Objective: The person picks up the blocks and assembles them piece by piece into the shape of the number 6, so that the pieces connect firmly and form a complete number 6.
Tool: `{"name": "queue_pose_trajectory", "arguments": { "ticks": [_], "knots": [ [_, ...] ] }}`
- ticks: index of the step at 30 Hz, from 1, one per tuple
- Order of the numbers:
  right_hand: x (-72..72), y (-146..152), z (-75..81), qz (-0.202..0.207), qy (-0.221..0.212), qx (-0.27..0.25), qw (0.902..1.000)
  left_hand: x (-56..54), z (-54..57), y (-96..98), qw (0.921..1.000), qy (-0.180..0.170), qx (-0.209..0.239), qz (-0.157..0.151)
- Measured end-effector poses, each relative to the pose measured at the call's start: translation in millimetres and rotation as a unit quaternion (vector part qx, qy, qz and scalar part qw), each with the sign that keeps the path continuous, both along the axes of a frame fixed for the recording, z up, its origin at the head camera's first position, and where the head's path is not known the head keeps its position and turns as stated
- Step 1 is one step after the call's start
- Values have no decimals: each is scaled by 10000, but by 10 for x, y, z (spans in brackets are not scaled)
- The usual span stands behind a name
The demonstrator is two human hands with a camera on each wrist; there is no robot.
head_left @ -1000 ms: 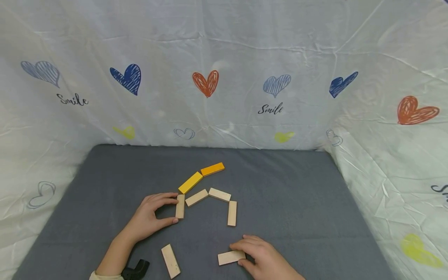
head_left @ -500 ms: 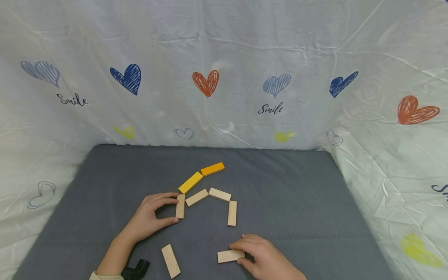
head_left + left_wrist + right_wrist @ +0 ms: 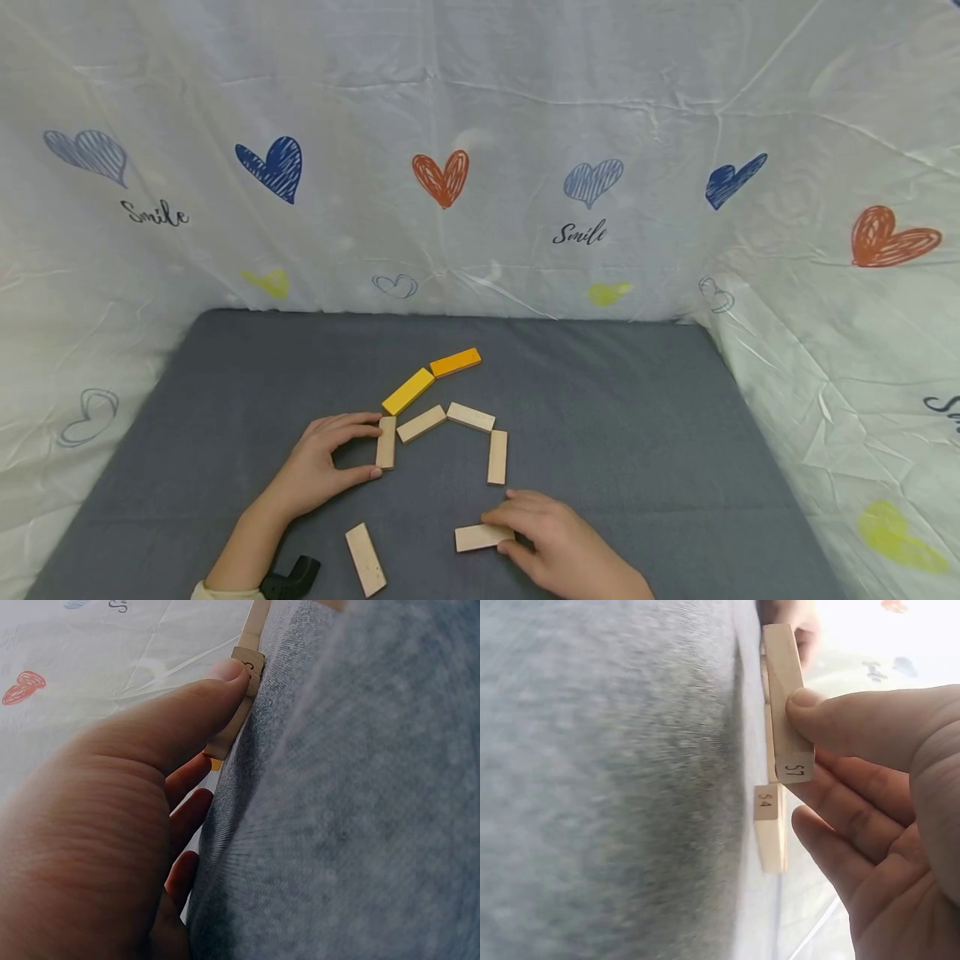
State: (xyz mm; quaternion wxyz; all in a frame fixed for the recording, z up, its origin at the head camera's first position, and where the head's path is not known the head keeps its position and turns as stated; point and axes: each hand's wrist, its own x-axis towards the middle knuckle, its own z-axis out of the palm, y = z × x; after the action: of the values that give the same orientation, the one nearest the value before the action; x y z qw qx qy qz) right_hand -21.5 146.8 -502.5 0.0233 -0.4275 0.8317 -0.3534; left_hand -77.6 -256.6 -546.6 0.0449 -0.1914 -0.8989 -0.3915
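My left hand [image 3: 322, 462] pinches a plain wooden block [image 3: 386, 443] lengthwise, thumb on its near end and fingers at its far end. In the left wrist view the thumb presses that block's numbered end [image 3: 249, 661]. My right hand [image 3: 558, 542] grips another plain wooden block [image 3: 474, 537] by its right end. The right wrist view shows this block [image 3: 786, 690], marked 57, between thumb and fingers, apart from the cloth. Beyond it lies a block marked 54 [image 3: 766, 806]. From the left-hand block, a yellow block [image 3: 408, 392] and an orange block [image 3: 455, 362] run away to the upper right.
Three plain blocks form a bent row: one slanted [image 3: 422, 423], one at the top [image 3: 471, 417], one pointing toward me [image 3: 498, 457]. A loose block [image 3: 366, 560] lies near the front. Grey cloth [image 3: 637, 417] covers the table, backed by a white heart-printed curtain [image 3: 510, 125].
My right hand has moved slightly away from me and to the left, carrying its wooden block. The left hand and the other blocks have stayed in place.
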Motion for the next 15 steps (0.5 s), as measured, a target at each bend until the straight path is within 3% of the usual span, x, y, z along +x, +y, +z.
{"name": "queue_pose_trajectory", "arguments": {
  "ticks": [7, 15],
  "knots": [
    [-52, -57, 64, -73, 292, 83, 9995, 9, 14, 5, 10000, -3, -1, 16],
    [-106, -94, 69, -149, 229, 127, 9995, 12, 23, 6, 10000, 36, -64, 30]
  ]
}}
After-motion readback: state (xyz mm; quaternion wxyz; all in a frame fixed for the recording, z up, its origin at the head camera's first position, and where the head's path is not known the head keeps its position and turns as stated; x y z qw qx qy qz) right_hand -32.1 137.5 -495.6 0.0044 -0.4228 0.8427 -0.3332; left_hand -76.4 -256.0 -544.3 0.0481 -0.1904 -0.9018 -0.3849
